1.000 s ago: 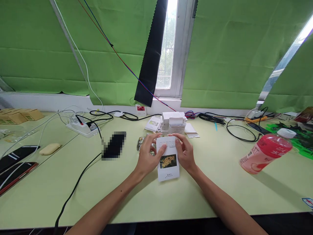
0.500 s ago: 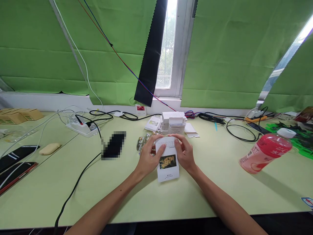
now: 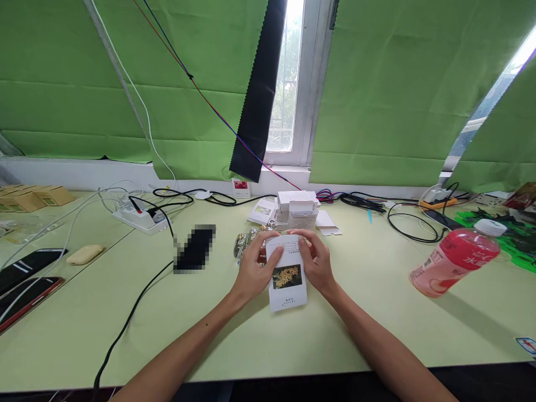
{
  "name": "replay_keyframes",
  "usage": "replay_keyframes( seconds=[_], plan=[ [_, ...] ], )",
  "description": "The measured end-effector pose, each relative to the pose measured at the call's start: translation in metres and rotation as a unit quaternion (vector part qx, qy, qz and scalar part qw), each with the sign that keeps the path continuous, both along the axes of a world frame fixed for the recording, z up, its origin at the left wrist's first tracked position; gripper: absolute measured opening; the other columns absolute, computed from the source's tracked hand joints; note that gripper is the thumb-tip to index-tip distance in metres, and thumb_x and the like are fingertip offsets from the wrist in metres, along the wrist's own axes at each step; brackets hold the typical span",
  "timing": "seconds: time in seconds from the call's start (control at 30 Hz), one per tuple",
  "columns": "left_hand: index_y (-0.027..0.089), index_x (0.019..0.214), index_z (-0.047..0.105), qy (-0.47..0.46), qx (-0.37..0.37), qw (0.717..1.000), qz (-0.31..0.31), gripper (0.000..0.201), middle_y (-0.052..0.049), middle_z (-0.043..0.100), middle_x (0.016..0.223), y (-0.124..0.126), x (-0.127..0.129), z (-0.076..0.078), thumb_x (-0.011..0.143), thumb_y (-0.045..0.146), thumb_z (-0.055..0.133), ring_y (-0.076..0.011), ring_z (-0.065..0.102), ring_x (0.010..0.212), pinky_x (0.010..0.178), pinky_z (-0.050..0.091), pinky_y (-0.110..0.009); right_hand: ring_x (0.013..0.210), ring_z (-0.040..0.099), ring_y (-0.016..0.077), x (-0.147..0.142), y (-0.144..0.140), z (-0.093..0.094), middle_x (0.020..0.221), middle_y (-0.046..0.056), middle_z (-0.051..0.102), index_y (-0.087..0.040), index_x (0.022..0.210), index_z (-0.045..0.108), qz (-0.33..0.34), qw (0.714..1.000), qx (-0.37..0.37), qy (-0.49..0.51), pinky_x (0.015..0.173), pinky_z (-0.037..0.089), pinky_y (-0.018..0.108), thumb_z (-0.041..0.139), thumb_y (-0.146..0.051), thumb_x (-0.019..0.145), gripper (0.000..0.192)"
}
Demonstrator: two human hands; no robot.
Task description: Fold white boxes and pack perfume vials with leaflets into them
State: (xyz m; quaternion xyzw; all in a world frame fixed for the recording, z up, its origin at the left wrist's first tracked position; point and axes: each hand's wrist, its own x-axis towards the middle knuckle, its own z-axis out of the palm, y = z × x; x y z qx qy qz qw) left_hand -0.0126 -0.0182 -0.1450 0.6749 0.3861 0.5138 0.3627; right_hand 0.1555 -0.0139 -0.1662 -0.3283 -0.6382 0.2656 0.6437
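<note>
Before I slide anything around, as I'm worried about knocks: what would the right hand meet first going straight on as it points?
Past the flower-picture packet in its grip, the right hand would probably meet the stacked white boxes first; gap and height are hard to judge.

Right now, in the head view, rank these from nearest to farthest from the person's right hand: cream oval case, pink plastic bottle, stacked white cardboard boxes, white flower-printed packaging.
1. White flower-printed packaging: touching the right hand, on its left.
2. Stacked white cardboard boxes: beyond the hand.
3. Pink plastic bottle: to the right.
4. Cream oval case: far left.
</note>
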Motion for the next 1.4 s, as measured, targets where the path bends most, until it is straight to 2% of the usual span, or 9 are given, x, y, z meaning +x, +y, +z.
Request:
replay_keyframes(
  seconds=[0.23,0.5,1.03,1.4],
  plan=[
    [0.025,0.113,0.060,-0.007,-0.009,1.000,0.005,0.031,-0.006,0.069,0.117,-0.0005,0.0007,0.0024,0.090,0.046,0.065,-0.0166,0.068,0.076,0.060,0.054,-0.027,0.074,0.071,0.0144,0.0009,-0.0026,0.0027,0.125,0.008,0.069,-0.027,0.125,0.058,0.043,0.999,-0.003,0.008,0.061,0.057,0.027,0.060,-0.037,0.098,0.029],
    [0.025,0.113,0.061,-0.009,-0.012,1.000,0.005,0.033,-0.007,0.069,0.118,-0.0008,0.0012,0.0013,0.090,0.048,0.066,-0.0160,0.066,0.074,0.059,0.053,-0.026,0.070,0.068,0.0127,-0.0007,-0.0029,0.0060,0.116,0.006,0.071,-0.025,0.119,0.062,0.067,0.997,-0.025,0.015,0.061,0.058,0.026,0.062,-0.038,0.097,0.026],
    [0.024,0.110,0.061,-0.010,-0.010,1.000,0.006,0.030,-0.007,0.068,0.117,-0.0021,0.0014,0.0035,0.091,0.046,0.065,-0.0169,0.067,0.077,0.060,0.054,-0.027,0.073,0.069,0.0142,-0.0005,-0.0022,0.0046,0.110,0.006,0.072,-0.025,0.115,0.063,0.074,0.996,-0.033,0.030,0.059,0.057,0.025,0.063,-0.039,0.097,0.023],
    [0.025,0.109,0.061,-0.019,-0.013,1.000,0.001,0.029,-0.006,0.069,0.117,-0.0013,0.0018,0.0023,0.090,0.046,0.066,-0.0179,0.069,0.081,0.063,0.056,-0.028,0.081,0.070,0.0159,-0.0001,-0.0021,0.0043,0.116,0.008,0.071,-0.024,0.114,0.065,0.068,0.997,-0.020,0.029,0.063,0.060,0.027,0.062,-0.037,0.097,0.021]
  ],
)
